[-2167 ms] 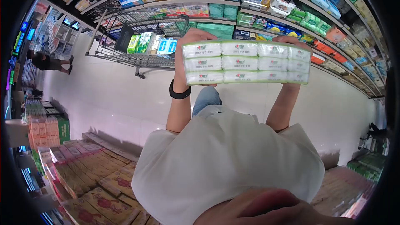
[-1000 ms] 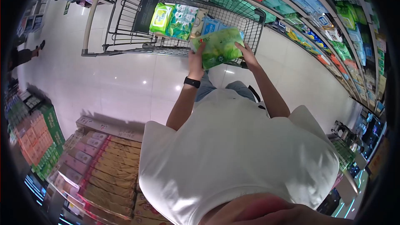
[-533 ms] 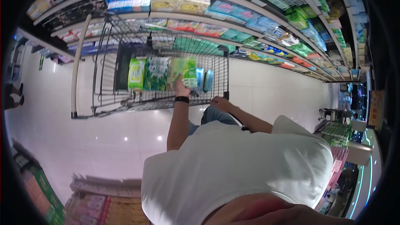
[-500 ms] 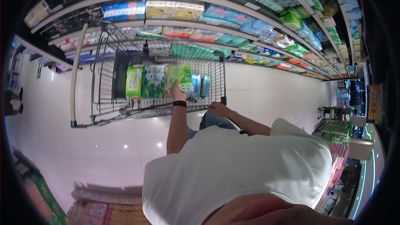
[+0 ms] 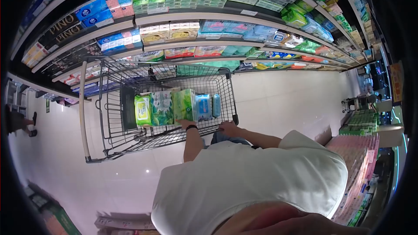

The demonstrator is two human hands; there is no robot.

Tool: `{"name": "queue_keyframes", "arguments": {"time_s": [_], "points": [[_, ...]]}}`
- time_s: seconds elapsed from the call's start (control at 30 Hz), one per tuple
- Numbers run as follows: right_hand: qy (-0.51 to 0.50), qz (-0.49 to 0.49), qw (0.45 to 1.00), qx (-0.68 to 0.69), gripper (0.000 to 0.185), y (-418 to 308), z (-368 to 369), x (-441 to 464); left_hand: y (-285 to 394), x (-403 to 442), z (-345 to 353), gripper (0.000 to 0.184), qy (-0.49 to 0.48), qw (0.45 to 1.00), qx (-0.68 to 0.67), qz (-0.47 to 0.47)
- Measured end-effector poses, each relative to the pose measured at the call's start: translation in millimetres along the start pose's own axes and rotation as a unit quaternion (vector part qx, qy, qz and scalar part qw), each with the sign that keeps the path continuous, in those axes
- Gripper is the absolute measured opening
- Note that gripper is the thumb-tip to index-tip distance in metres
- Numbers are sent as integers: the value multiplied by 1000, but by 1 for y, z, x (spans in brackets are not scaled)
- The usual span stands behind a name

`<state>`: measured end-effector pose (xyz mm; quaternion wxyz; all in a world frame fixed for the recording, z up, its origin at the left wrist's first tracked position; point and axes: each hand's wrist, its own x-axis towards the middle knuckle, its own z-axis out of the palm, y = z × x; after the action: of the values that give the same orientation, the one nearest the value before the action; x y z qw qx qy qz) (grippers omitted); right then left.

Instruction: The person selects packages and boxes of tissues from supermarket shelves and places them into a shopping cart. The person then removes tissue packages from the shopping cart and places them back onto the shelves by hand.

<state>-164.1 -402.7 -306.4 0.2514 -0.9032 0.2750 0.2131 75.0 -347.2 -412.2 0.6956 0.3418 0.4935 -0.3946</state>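
Note:
A wire shopping cart [image 5: 170, 144] stands before me, holding packs in a row. At the near lower edge of a green tissue pack [image 5: 184, 104] is my left hand [image 5: 186, 124], a black band on its wrist. Its visible fingers stretch out against the pack; some are hidden. My right hand [image 5: 227, 128] is curled over the cart's near rim by the right corner. Left of the tissue pack lie a green leaf-patterned pack [image 5: 162, 108] and a green-and-yellow wipes pack [image 5: 143, 110]. Blue packs [image 5: 203, 107] sit on its right.
Shelves [image 5: 183, 16] of packaged tissues run along the cart's far side. The cart's handle [image 5: 82, 109] is on the left. A person's legs [image 5: 26, 124] show at far left. Stacked pink packs [image 5: 355, 161] stand at right; a low display [image 5: 124, 222] is behind me.
My left hand has slid from the green tissue pack's face to its near lower edge. The view has shifted, so cart and shelves appear lower. My right hand stays at the cart's rim.

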Motion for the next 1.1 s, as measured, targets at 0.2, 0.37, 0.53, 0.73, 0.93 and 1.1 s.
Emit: {"name": "queue_keyframes", "arguments": {"time_s": [0.2, 0.37, 0.53, 0.73, 0.93, 1.1], "points": [[-5, -12, 1000, 14, 27, 6, -5, -1, -14, 55, -7, 53, -76, 993, 56, -68], [-20, -28, 999, 42, 24, 15, -15, 0, -12, 78, -19, 54, -91, 982, 159, -44], [13, -63, 995, 70, 21, 18, -24, -1, 10, 105, -49, 36, -139, 726, 574, 352], [-23, -48, 990, 127, 25, 23, -43, 5, 3, 74, -7, 31, -18, 981, 183, 57], [26, -58, 985, 159, 24, 38, -42, 13, 2, 115, -8, 16, -77, 906, 396, 129], [89, -152, 981, 80, 38, 46, -55, 15, 7, 91, 19, 12, 16, 932, 313, 183]]}}
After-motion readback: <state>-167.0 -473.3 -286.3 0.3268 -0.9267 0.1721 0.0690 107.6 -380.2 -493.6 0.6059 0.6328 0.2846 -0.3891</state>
